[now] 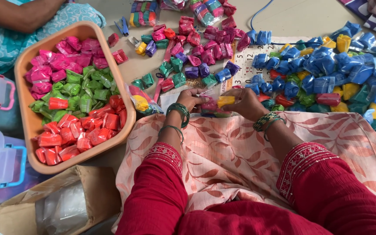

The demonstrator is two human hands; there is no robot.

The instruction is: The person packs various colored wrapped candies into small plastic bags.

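The left hand (192,99) and the right hand (245,103) meet over a peach cloth (236,152) on the lap. Together they pinch a small clear bag (216,105) with pink and yellow packets inside, though what else is in it looks blurry. To the left sits a tan tub (31,126) full of pink, green and red packets. Far right lies a blue pile (336,65) of packets.

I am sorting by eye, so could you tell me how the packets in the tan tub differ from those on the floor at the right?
The small packets in the tan plastic tub are pink, green and red, grouped by colour. The floor packets at the right are mostly blue with some yellow, loosely heaped. Both are small shiny wrapped packets.
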